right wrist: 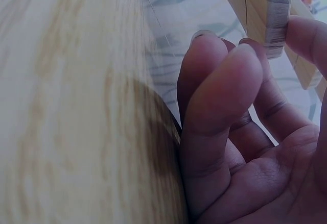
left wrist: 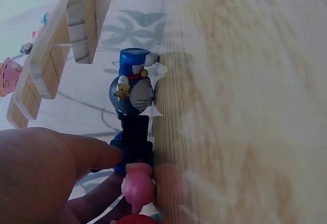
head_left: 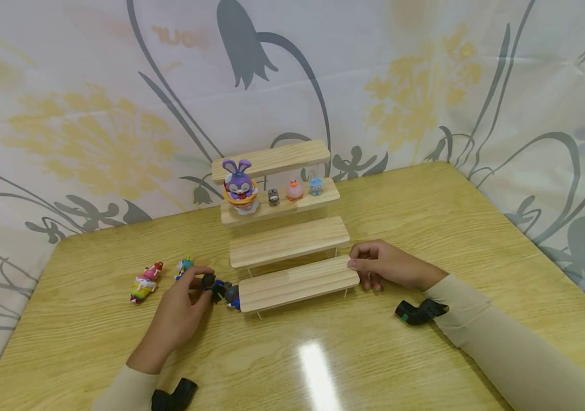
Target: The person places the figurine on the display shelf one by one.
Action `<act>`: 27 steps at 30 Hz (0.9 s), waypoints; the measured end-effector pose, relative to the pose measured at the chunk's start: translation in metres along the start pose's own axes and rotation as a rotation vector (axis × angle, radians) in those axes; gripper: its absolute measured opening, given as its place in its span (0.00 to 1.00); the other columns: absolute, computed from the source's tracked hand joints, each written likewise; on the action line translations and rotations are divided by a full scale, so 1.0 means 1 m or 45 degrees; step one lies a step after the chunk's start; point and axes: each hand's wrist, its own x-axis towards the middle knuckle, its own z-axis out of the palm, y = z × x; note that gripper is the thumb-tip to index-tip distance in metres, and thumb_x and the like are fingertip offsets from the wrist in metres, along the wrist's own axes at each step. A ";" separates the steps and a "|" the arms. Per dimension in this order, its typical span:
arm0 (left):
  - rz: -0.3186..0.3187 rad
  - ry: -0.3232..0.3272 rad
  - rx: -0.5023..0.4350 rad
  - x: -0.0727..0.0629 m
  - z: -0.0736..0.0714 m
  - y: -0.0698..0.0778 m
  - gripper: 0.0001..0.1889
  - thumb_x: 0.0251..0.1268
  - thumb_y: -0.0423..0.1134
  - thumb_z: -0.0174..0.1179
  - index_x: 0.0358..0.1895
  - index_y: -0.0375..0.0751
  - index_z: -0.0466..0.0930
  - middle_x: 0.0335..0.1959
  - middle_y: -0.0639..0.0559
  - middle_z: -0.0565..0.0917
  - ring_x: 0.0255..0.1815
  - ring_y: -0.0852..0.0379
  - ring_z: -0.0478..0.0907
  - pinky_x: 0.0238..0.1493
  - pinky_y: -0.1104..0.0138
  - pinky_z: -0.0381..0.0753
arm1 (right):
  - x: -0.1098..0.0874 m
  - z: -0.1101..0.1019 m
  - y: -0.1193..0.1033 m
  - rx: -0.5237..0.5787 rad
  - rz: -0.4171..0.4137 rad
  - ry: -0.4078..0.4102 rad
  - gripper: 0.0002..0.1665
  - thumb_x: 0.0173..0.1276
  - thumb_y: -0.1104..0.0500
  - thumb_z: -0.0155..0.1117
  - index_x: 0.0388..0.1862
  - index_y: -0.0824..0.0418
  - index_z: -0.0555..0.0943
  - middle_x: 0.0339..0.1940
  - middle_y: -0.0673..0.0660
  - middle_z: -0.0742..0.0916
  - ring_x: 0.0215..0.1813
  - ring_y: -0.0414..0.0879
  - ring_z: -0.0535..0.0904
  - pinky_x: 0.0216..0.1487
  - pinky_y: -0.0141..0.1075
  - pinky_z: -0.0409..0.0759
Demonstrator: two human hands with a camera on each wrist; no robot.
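A wooden tiered display shelf [head_left: 297,282] stands against the patterned cloth. My left hand [head_left: 181,305] is at the left end of its lowest tier and pinches a black-and-blue figurine [left wrist: 120,150] between thumb and fingers. Right beside that lies a blue cat figurine [left wrist: 135,86] with whiskers and a red collar. My right hand [head_left: 392,265] holds the right end of the lowest tier, its thumb against the board end [right wrist: 277,20] and fingertips near the underside. The remaining fingers curl loosely by the tabletop.
On the second tier from the top stand a purple rabbit figurine [head_left: 241,188], a small grey figurine [head_left: 273,197], a pink round figurine [head_left: 294,190] and a blue figurine [head_left: 315,186]. A pink-and-yellow figurine [head_left: 145,283] and a teal figurine [head_left: 183,265] lie left on the table.
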 end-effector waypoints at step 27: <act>0.071 0.173 -0.253 -0.006 -0.020 0.017 0.22 0.74 0.35 0.56 0.68 0.43 0.70 0.46 0.44 0.74 0.53 0.48 0.84 0.43 0.73 0.81 | 0.000 -0.001 0.000 0.002 -0.004 -0.005 0.13 0.79 0.53 0.56 0.43 0.63 0.77 0.25 0.56 0.83 0.20 0.42 0.77 0.23 0.37 0.81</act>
